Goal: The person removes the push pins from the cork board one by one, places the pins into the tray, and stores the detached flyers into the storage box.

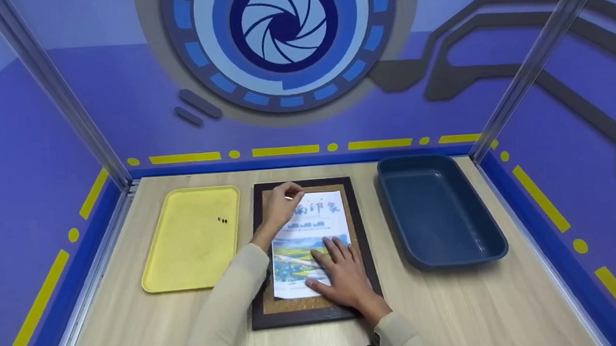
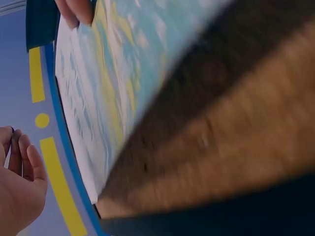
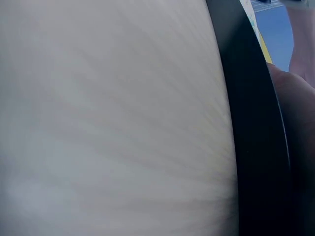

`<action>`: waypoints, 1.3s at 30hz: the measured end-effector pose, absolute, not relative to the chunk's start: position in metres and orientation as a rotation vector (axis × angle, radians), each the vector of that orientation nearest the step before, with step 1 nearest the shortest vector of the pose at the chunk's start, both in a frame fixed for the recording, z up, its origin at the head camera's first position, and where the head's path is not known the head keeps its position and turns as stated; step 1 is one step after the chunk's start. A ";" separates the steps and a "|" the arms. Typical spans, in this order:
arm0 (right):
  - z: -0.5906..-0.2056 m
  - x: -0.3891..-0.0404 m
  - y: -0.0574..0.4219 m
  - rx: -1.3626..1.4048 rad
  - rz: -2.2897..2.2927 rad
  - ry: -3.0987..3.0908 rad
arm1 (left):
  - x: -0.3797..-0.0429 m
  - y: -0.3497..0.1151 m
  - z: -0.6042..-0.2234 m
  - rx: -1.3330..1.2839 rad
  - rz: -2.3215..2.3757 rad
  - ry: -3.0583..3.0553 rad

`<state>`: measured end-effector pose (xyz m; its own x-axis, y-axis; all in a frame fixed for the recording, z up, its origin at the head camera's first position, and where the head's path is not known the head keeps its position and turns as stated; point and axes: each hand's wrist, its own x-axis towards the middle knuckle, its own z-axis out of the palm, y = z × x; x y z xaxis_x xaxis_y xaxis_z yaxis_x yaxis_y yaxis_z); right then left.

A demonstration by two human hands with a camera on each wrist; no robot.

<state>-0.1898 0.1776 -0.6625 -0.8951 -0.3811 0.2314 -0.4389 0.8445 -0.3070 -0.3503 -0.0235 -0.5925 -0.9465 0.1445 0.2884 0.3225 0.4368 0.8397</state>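
A printed poster (image 1: 295, 262) with Chinese characters and a painted landscape lies on a black-framed cork board (image 1: 306, 317). At its upper left corner, my left hand (image 1: 279, 208) has thumb and fingertips brought together. The left wrist view shows a tiny dark pushpin (image 2: 13, 130) pinched at those fingertips. My right hand (image 1: 346, 275) rests flat with spread fingers on the poster's lower right part. Its fingertips (image 2: 78, 10) also show on the paper in the left wrist view. A dark shadow runs along the poster's edge over the cork (image 2: 256, 132).
To the left lies a shallow yellow tray (image 1: 184, 255) holding several tiny dark pieces (image 1: 222, 220). A deep dark blue bin (image 1: 444, 213) stands on the right. Blue panels (image 1: 90, 111) enclose the wooden table (image 1: 445, 314) at the back and sides.
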 end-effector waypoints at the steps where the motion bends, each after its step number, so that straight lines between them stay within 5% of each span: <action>1: -0.662 -0.190 0.178 0.642 0.532 -2.855 | -0.349 -0.030 -0.591 -0.411 -1.518 -2.501; 19: -0.666 -0.190 0.176 0.655 0.523 -2.827 | -0.341 -0.155 -0.598 -0.064 -1.510 -2.481; 39: -0.664 -0.190 0.178 0.648 0.530 -2.854 | -0.324 -0.217 -0.616 0.137 -1.345 -2.576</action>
<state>-0.1902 0.1776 -0.6645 -0.8918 -0.3855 0.2366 -0.4448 0.8428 -0.3032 -0.3238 -0.2173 -0.6160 -0.9688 -0.1883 0.1609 0.0244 0.5740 0.8185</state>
